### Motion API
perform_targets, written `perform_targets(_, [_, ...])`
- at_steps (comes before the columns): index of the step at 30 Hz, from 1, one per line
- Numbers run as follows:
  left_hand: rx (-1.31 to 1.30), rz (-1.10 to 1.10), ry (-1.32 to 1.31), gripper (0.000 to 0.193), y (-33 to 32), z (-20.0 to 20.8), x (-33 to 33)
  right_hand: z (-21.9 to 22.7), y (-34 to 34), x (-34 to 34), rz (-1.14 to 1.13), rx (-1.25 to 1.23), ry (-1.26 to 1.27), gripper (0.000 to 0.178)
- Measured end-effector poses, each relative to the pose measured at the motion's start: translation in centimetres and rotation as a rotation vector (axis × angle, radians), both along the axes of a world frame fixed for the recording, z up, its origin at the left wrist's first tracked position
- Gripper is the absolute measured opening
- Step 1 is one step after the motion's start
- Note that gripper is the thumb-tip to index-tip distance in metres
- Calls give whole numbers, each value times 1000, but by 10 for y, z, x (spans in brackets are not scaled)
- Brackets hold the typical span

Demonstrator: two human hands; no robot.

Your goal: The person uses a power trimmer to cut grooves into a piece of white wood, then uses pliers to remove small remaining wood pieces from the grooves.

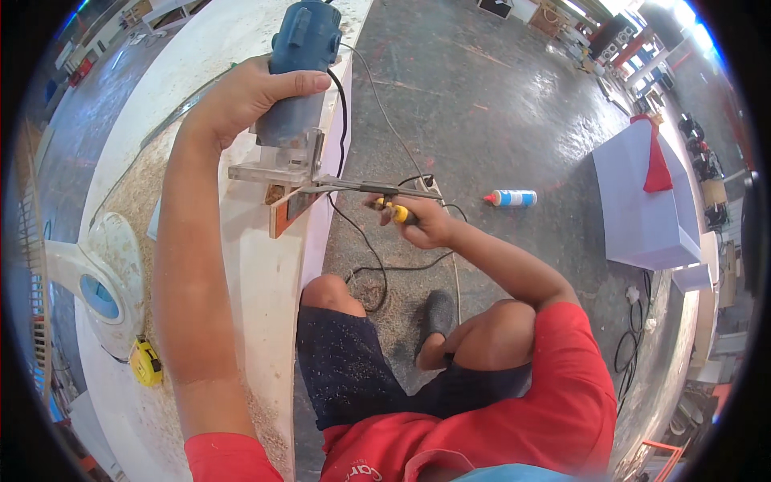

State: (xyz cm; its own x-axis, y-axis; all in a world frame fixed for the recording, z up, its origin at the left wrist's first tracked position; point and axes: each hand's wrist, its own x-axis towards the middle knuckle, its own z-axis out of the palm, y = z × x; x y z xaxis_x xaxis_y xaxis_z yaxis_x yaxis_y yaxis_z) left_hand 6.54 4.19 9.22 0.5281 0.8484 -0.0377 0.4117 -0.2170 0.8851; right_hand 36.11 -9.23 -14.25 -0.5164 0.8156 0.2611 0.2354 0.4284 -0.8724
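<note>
My left hand (241, 92) is wrapped around the body of a blue trim router (299, 100), its thumb lying across the front. The router's clear base (269, 170) rests near the edge of the white worktable (257, 265). A thin metal guide bar (369, 185) reaches out to the right from the base. Below the base, a small wooden piece with an orange face (280, 219) shows at the table edge. My right hand (428, 222) closes on a yellow and black screwdriver (399, 212), just under the guide bar; the fingers partly cover it.
A white fan (112, 269) and a yellow tape measure (146, 363) lie on the sawdust-strewn table at left. Black cable (377, 269) loops across the floor by my legs. A red-tipped bottle (514, 198) and a white cabinet (634, 205) with red cloth (658, 165) are to the right.
</note>
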Motion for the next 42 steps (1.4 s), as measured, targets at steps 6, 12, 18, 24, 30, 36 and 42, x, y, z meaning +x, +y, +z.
perform_targets(6, [47, -27, -32, 63, 14, -11, 5, 139, -71, 42, -2, 14, -613, 37])
perform_targets(12, [110, -44, 99, 64, 17, -9, -7, 306, -83, -11, -25, -375, -1253, 30])
perform_targets(18, [132, -96, 73, 65, 23, -6, 16, 385, -61, -84, -101, -718, -1615, 41])
perform_targets(24, [81, 22, 112, 87, 10, 4, -1, 389, -32, -152, -161, -682, -1928, 41])
perform_targets(30, [106, -8, 47, 81, 14, -1, -1, 378, -28, -212, -219, -676, -2129, 38])
perform_targets(36, [72, -3, 24, 76, 7, 4, -9, 368, -21, -199, -229, -814, -1983, 40])
perform_targets(42, [87, -62, -56, 76, 8, 0, 13, 370, -45, -182, -321, -784, -1943, 40])
